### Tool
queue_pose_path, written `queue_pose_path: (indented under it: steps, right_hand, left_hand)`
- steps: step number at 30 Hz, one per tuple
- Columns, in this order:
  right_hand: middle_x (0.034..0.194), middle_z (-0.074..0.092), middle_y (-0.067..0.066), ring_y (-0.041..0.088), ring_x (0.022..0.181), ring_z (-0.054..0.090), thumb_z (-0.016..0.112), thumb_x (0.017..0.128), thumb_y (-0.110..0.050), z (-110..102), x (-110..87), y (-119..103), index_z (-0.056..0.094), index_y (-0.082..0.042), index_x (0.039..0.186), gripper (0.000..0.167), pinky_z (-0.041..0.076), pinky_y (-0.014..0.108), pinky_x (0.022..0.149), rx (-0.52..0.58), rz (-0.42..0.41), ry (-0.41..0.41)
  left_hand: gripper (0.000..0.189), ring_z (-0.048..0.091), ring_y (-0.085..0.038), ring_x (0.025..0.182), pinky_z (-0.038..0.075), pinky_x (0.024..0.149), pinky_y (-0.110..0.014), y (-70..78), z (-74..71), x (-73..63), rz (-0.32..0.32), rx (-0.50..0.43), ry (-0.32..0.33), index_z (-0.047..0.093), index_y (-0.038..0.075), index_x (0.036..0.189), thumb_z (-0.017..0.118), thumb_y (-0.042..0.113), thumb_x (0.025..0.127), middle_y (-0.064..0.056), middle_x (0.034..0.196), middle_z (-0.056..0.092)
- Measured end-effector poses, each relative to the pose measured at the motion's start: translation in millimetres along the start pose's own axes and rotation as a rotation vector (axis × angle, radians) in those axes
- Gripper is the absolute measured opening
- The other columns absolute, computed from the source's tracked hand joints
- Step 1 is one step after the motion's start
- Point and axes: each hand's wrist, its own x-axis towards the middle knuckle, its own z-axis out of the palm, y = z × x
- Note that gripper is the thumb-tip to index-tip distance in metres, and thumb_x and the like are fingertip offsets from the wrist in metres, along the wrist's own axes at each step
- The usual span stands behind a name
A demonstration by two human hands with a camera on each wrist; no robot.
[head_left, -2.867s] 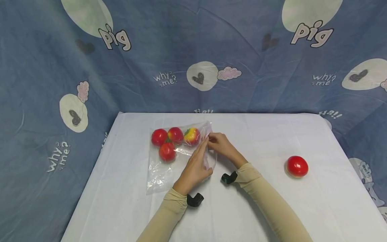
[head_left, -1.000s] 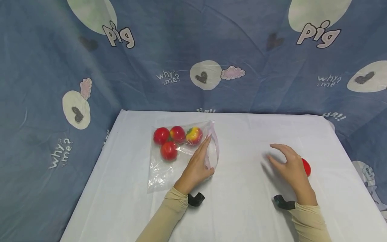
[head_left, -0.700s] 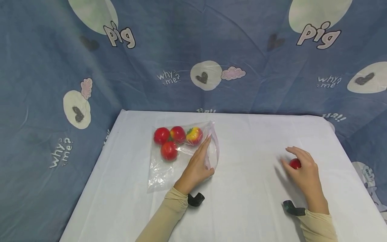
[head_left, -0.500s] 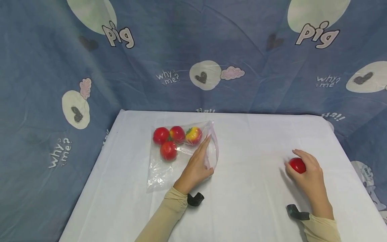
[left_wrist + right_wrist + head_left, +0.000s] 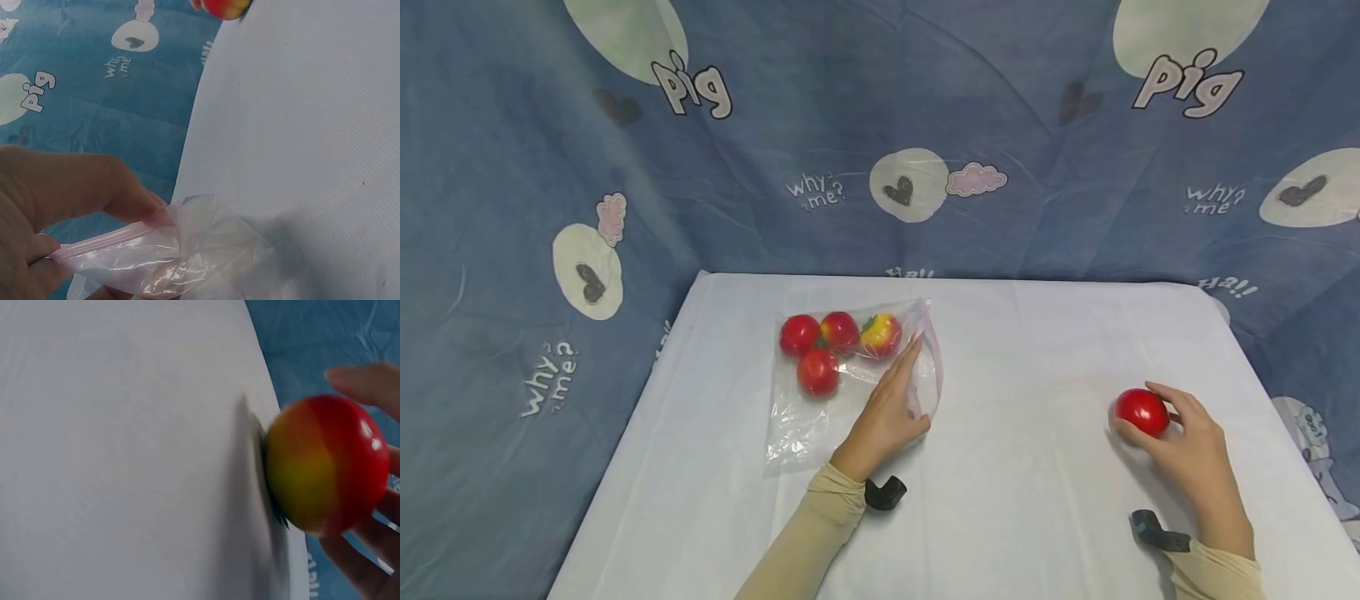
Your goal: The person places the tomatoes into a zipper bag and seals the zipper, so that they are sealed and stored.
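A clear zip bag (image 5: 805,425) lies on the left half of the white table, with several red and yellow tomato-like fruits (image 5: 817,372) inside. My left hand (image 5: 883,425) holds its right-hand mouth edge; the pinkish zip strip (image 5: 119,240) runs between fingers and thumb in the left wrist view. On the right stands a single tomato-like fruit (image 5: 1141,412), red on top, with a yellow side and green leaves underneath in the right wrist view. My right hand (image 5: 1195,450) curves around this fruit, and a gap shows between one fingertip (image 5: 340,376) and its skin.
A white cloth covers the table (image 5: 1015,467). Behind it and along the sides hangs a blue printed curtain (image 5: 820,100). Black wrist mounts (image 5: 886,493) stick out from both beige sleeves (image 5: 812,525).
My right hand has left the bag's mouth and moved right, over to the single fruit, where its fingers now surround it. The left hand and the bag have stayed in place.
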Motion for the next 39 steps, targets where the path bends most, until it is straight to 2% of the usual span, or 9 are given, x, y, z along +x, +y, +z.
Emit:
queue_pose_path:
  steps: [2, 3, 6, 18, 21, 23, 25, 28, 39]
  right_hand:
    - [0.15, 0.049, 0.028, 0.051, 0.127, 0.047, 0.085, 0.084, -0.035, -4, -0.6, 2, 0.049, -0.008, 0.15, 0.08, 0.063, 0.038, 0.087, 0.003, 0.007, -0.024]
    - [0.15, 0.049, 0.028, 0.051, 0.128, 0.047, 0.086, 0.084, -0.035, -5, -0.9, 4, 0.05, -0.008, 0.15, 0.08, 0.06, 0.024, 0.082, 0.008, 0.01, -0.033]
    - [0.15, 0.05, 0.026, 0.048, 0.133, 0.045, 0.086, 0.084, -0.036, -8, -1.5, 6, 0.051, -0.01, 0.15, 0.079, 0.037, 0.0, 0.07, 0.01, 0.012, -0.045]
    - [0.152, 0.048, 0.027, 0.048, 0.137, 0.044, 0.084, 0.086, -0.034, -6, -3.5, 11, 0.047, -0.01, 0.154, 0.081, 0.041, 0.0, 0.089, 0.01, 0.024, -0.03]
    - [0.152, 0.048, 0.028, 0.048, 0.137, 0.043, 0.083, 0.087, -0.035, -6, -3.4, 10, 0.047, -0.009, 0.154, 0.079, 0.054, 0.02, 0.099, 0.005, 0.032, -0.032]
    - [0.152, 0.048, 0.027, 0.049, 0.137, 0.044, 0.082, 0.087, -0.037, -6, -2.7, 9, 0.048, -0.009, 0.153, 0.079, 0.055, 0.021, 0.098, 0.001, 0.033, -0.035]
    - [0.152, 0.048, 0.028, 0.049, 0.137, 0.044, 0.082, 0.087, -0.037, -6, -2.4, 7, 0.048, -0.009, 0.153, 0.079, 0.054, 0.017, 0.096, 0.007, 0.023, -0.032]
    - [0.151, 0.05, 0.027, 0.049, 0.135, 0.046, 0.083, 0.086, -0.036, -5, -1.7, 5, 0.05, -0.008, 0.151, 0.078, 0.039, -0.003, 0.084, 0.021, 0.005, -0.025]
    - [0.147, 0.054, 0.025, 0.046, 0.132, 0.048, 0.086, 0.084, -0.032, 4, 2.8, -7, 0.053, -0.008, 0.148, 0.075, 0.032, -0.007, 0.077, 0.052, -0.071, -0.036]
  left_hand:
    - [0.115, 0.032, -0.027, 0.157, 0.043, 0.119, -0.048, 0.1, -0.1, 0.3, 0.004, 0.001, 0.002, 0.019, 0.021, 0.166, 0.083, -0.003, 0.074, 0.001, 0.173, 0.024]
    - [0.115, 0.032, -0.028, 0.157, 0.043, 0.119, -0.048, 0.1, -0.2, 0.4, 0.008, 0.001, 0.004, 0.019, 0.02, 0.166, 0.083, -0.003, 0.073, 0.001, 0.173, 0.024]
    - [0.114, 0.033, -0.028, 0.156, 0.044, 0.118, -0.048, -0.1, -0.1, 0.1, 0.01, 0.002, 0.005, 0.019, 0.02, 0.166, 0.082, -0.003, 0.074, 0.0, 0.173, 0.024]
    - [0.113, 0.033, -0.028, 0.156, 0.047, 0.116, -0.047, -0.2, 0.5, 0.0, 0.022, -0.002, 0.01, 0.021, 0.018, 0.166, 0.081, -0.004, 0.074, -0.001, 0.173, 0.025]
    - [0.113, 0.034, -0.028, 0.156, 0.047, 0.115, -0.047, 0.0, 0.5, 0.2, 0.015, -0.004, 0.006, 0.02, 0.019, 0.166, 0.082, -0.004, 0.074, -0.001, 0.173, 0.025]
    - [0.114, 0.034, -0.028, 0.156, 0.047, 0.116, -0.048, 0.1, 0.3, 0.1, 0.012, -0.008, 0.005, 0.02, 0.02, 0.166, 0.082, -0.003, 0.074, 0.0, 0.173, 0.025]
    - [0.114, 0.034, -0.029, 0.156, 0.047, 0.115, -0.048, 0.1, 0.2, -0.2, 0.013, -0.011, 0.006, 0.02, 0.019, 0.166, 0.082, -0.003, 0.074, 0.0, 0.173, 0.025]
    - [0.113, 0.034, -0.03, 0.156, 0.048, 0.115, -0.049, 0.2, 0.1, -0.7, 0.02, -0.012, 0.01, 0.021, 0.019, 0.166, 0.082, -0.004, 0.073, -0.002, 0.172, 0.026]
    - [0.112, 0.032, -0.028, 0.157, 0.044, 0.118, -0.048, -0.3, 0.5, -0.7, 0.034, 0.003, 0.022, 0.022, 0.017, 0.165, 0.082, -0.004, 0.073, -0.001, 0.172, 0.026]
